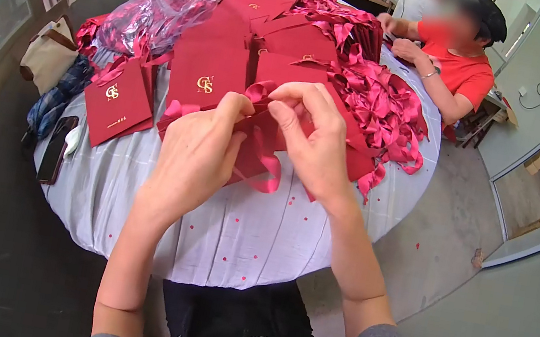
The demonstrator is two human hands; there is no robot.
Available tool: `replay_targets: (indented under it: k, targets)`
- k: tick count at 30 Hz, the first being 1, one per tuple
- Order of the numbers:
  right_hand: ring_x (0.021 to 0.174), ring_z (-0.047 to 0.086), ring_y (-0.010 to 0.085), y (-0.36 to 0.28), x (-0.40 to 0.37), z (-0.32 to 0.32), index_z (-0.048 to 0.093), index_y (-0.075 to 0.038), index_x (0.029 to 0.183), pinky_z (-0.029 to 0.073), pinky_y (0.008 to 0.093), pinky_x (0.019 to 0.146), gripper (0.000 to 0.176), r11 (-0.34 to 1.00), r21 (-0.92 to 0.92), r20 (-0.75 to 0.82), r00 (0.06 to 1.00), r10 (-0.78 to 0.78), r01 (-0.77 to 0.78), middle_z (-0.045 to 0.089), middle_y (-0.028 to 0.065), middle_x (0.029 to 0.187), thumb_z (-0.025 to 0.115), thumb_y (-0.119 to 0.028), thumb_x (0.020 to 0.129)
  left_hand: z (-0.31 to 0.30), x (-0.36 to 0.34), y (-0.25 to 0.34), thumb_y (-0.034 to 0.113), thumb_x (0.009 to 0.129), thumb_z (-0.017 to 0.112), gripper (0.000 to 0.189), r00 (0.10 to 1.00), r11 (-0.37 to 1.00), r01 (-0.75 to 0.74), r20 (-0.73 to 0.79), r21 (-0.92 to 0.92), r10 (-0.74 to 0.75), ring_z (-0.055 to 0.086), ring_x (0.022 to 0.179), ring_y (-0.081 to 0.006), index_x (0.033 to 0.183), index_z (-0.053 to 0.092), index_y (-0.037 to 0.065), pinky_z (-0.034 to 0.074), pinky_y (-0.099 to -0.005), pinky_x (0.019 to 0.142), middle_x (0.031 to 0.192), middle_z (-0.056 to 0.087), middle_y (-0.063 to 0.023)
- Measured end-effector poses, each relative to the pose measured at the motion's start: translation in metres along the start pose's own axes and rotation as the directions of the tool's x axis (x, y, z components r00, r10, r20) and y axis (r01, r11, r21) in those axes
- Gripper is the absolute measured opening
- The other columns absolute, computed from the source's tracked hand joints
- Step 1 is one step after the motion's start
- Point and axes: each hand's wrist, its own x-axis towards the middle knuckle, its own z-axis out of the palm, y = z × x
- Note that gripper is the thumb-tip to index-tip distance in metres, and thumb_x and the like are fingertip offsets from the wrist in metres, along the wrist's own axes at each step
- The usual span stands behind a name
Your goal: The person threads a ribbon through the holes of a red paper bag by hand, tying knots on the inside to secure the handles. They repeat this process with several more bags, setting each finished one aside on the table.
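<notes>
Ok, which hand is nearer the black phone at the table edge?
Left. The left hand is right of the phone, apart from it, pinching the ribbon; the right hand is farther right, past the left, pinching the same ribbon.

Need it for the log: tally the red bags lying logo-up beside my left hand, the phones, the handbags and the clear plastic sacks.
Red bags, logo up: 2
Black phone: 1
Beige handbag: 1
Clear plastic sack: 1
Total: 5
Uncounted: the red ribbon pinched by left hand and right hand.
</notes>
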Motion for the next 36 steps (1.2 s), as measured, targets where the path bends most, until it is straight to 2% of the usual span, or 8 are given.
replay_targets:
  k: [3, 6, 9, 10, 15, 22, 27, 36]
  targets:
    - [0.068, 0.055, 0.0164, 0.006, 0.012, -0.004, 0.065, -0.001, 0.086, 0.045, 0.0272, 0.063, 0.010, 0.990, -0.123, 0.093, 0.994, -0.052, 0.063, 0.055, 0.0071, 0.081, 0.065, -0.011, 0.085, 0.001, -0.001, 0.001, -0.004, 0.077, 0.062, 0.034, 1.000, 1.000, -0.004, 0.014, 0.008, 0.004, 0.065, 0.083, -0.0317, 0.107, 0.047, 0.002, 0.049, -0.0377, 0.068, 0.089, 0.066, -0.0154]
    - [0.076, 0.060, 0.0325, -0.005, 0.036, -0.012, 0.070, -0.003, 0.080, 0.048, 0.0407, 0.070, 0.022, 0.893, -0.394, 0.423, 0.905, -0.035, 0.218, 0.060, 0.0160, 0.079, 0.062, -0.023, 0.082, 0.005, -0.002, 0.001, -0.002, 0.079, 0.060, 0.032, 0.996, 0.997, -0.075, -0.054, -0.003, 0.075, 0.064, 0.075, -0.0337, 0.106, 0.044, 0.001, 0.047, -0.0411, 0.064, 0.087, 0.065, -0.0173]
    - [0.063, 0.063, 0.0313, -0.013, 0.074, -0.014, 0.068, 0.001, 0.079, 0.049, 0.0392, 0.062, 0.024, 0.929, -0.369, 0.727, 0.629, 0.274, 0.021, 0.062, 0.0184, 0.065, 0.061, -0.021, 0.076, 0.008, -0.002, 0.003, -0.002, 0.079, 0.062, 0.032, 0.990, 0.995, -0.092, -0.104, 0.026, 0.095, 0.064, 0.074, -0.0342, 0.105, 0.044, 0.001, 0.048, -0.0395, 0.063, 0.086, 0.066, -0.0168]
    - [0.059, 0.058, 0.0175, -0.020, 0.086, -0.014, 0.067, 0.003, 0.080, 0.044, 0.0328, 0.056, 0.025, 0.911, -0.406, 0.795, 0.518, 0.314, 0.070, 0.058, 0.0136, 0.062, 0.062, -0.021, 0.078, 0.007, -0.002, 0.005, -0.002, 0.079, 0.062, 0.032, 0.991, 0.994, -0.107, -0.084, 0.022, 0.109, 0.064, 0.074, -0.0342, 0.105, 0.044, 0.001, 0.048, -0.0395, 0.063, 0.086, 0.066, -0.0168]
    - [0.065, 0.056, 0.0138, -0.022, 0.100, 0.000, 0.070, -0.002, 0.082, 0.043, 0.0325, 0.056, 0.022, 0.785, -0.613, 0.711, 0.372, 0.597, -0.089, 0.063, 0.0045, 0.070, 0.068, -0.023, 0.075, 0.007, -0.004, 0.010, -0.002, 0.078, 0.063, 0.027, 0.995, 0.997, -0.076, -0.070, 0.025, 0.077, 0.064, 0.073, -0.0334, 0.101, 0.048, 0.001, 0.048, -0.0393, 0.062, 0.085, 0.066, -0.0156]
    - [0.062, 0.051, 0.0100, -0.007, 0.061, -0.006, 0.068, -0.001, 0.076, 0.040, 0.0299, 0.056, 0.015, 0.904, -0.216, 0.616, 0.667, 0.419, -0.369, 0.061, 0.0033, 0.065, 0.066, -0.015, 0.079, 0.006, -0.003, 0.010, -0.002, 0.078, 0.061, 0.022, 0.996, 0.998, -0.057, -0.072, 0.023, 0.059, 0.063, 0.072, -0.0322, 0.097, 0.050, 0.003, 0.047, -0.0388, 0.061, 0.082, 0.065, -0.0143]
    - [0.085, 0.060, 0.0081, 0.010, 0.087, -0.009, 0.072, -0.003, 0.086, 0.044, 0.0221, 0.076, 0.018, 0.894, 0.131, 0.446, 0.831, 0.333, -0.429, 0.068, 0.0033, 0.084, 0.067, -0.020, 0.085, 0.005, -0.007, 0.015, -0.002, 0.079, 0.061, 0.021, 0.997, 0.998, -0.065, -0.047, 0.019, 0.066, 0.063, 0.072, -0.0321, 0.096, 0.051, 0.003, 0.046, -0.0389, 0.062, 0.082, 0.065, -0.0133]
    - [0.072, 0.054, 0.0026, 0.041, 0.092, -0.012, 0.070, -0.008, 0.089, 0.036, 0.0193, 0.062, 0.012, 0.727, 0.471, 0.367, 0.861, 0.353, -0.499, 0.068, -0.0015, 0.085, 0.065, -0.019, 0.087, 0.002, -0.003, 0.016, -0.003, 0.081, 0.059, 0.018, 0.995, 0.995, -0.083, -0.047, 0.046, 0.085, 0.061, 0.069, -0.0331, 0.096, 0.050, 0.002, 0.045, -0.0396, 0.061, 0.080, 0.064, -0.0149]
